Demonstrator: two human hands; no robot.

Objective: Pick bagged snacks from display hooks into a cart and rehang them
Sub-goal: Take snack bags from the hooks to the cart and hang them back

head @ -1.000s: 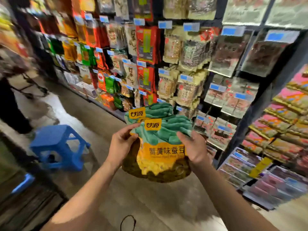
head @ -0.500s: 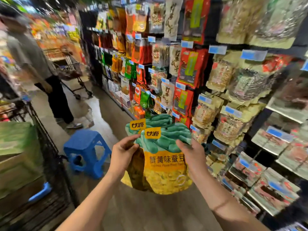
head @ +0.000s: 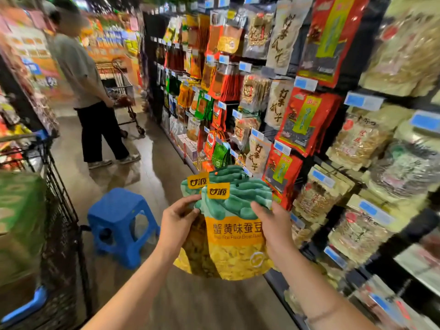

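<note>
Both hands hold the snack bags in mid-air in front of the display rack (head: 281,129). The left hand (head: 177,225) pinches the upper left edge of the bags, its thumb on the front and its fingers curled out of sight behind; the right hand (head: 273,225) grips the upper right edge, fingers lying over the green part. Two snack bags (head: 234,244) can be counted by their two yellow logo tabs, one bag overlapping the other; whether more sit behind cannot be told, since the rear bag is mostly covered.

Right of the grip, the rack's hanging packets blur toward the frame edge, and their hooks are hard to make out behind blue price tags. Left of the grip, at the frame edge, stands a dark wire cart (head: 59,229), cut off, with green packaging inside. Between it and the hands sits one blue plastic stool (head: 121,225). Beyond the grip, one person (head: 90,91) stands by a second cart (head: 123,91). The floor (head: 152,163) is glossy brown tile in a narrow shop aisle.
</note>
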